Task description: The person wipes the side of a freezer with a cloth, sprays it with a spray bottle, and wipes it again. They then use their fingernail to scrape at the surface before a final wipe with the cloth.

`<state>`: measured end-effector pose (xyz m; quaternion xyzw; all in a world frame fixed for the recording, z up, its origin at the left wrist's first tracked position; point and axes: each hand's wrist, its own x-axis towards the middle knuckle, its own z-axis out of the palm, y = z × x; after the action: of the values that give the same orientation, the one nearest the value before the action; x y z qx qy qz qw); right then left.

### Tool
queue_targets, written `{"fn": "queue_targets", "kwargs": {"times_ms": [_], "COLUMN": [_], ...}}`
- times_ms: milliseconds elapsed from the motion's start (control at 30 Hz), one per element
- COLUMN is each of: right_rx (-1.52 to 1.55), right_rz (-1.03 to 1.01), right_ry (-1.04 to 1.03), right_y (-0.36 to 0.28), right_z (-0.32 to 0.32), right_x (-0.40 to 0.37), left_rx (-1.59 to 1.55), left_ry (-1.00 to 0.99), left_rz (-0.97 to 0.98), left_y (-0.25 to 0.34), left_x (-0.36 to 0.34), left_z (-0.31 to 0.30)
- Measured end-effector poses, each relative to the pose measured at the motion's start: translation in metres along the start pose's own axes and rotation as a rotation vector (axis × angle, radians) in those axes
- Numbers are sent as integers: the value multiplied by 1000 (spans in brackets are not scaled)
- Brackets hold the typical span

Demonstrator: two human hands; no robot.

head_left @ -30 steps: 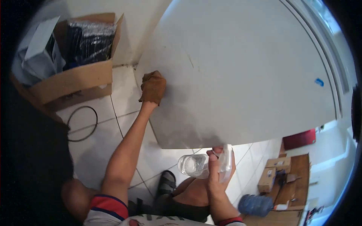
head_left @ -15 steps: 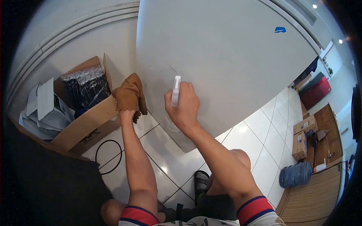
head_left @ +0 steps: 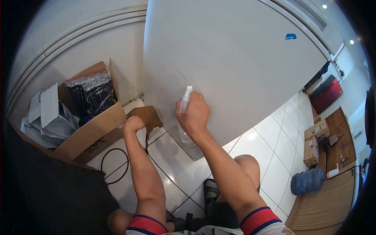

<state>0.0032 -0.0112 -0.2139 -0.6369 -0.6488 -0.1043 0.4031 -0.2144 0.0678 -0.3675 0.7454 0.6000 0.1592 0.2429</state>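
My left hand (head_left: 134,123) is closed on a brown cloth (head_left: 150,117), which hangs down on the hand's right side near the corner of the cardboard box. In my right hand (head_left: 196,113) is a spray bottle with a white trigger head (head_left: 187,96) and a clear body (head_left: 185,137). The fingers wrap round its neck, close in front of a large white appliance panel, seemingly a refrigerator's side (head_left: 235,62). Dark scuff marks show on the panel just above the bottle. A blue sticker (head_left: 290,36) is higher up on it.
An open cardboard box (head_left: 94,127) at left holds plastic-wrapped black items (head_left: 92,92) and grey-white packages (head_left: 53,117). A black ring-shaped cord (head_left: 102,164) lies on the tiles. To the right are a blue water jug (head_left: 307,181) and small cardboard boxes (head_left: 311,150).
The brown cloth, draped over my left hand before, now hangs lower and to its right, leaving the hand uncovered. My right hand with the spray bottle sits slightly lower in view.
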Motion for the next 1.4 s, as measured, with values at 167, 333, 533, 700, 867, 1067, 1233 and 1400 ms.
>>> {"fn": "queue_targets", "kwargs": {"times_ms": [167, 333, 533, 700, 867, 1067, 1233, 1400], "right_rx": [-24, 64, 272, 345, 385, 490, 452, 431], "right_rz": [67, -84, -127, -39, 44, 111, 392, 407], "right_ry": [-98, -62, -281, -321, -325, -303, -502, -465], "right_y": [6, 12, 11, 26, 42, 59, 44, 36], "right_z": [-11, -42, -116, -146, -159, -169, -207, -215], "right_x": [-10, -32, -66, -68, -68, -74, -64, -63], "left_rx": [332, -762, -882, -917, -869, -662, 134, 885], "left_ry": [-211, -333, 94, 633, 511, 245, -454, 264], "left_rz": [-107, -217, -32, 294, 367, 176, 167, 132], "left_y": [24, 25, 105, 207, 237, 189, 141, 155], "left_x": [-22, -46, 3, 6, -7, -49, -18, -51], "left_z": [-20, -24, 84, 119, 30, -71, -97, -99]}}
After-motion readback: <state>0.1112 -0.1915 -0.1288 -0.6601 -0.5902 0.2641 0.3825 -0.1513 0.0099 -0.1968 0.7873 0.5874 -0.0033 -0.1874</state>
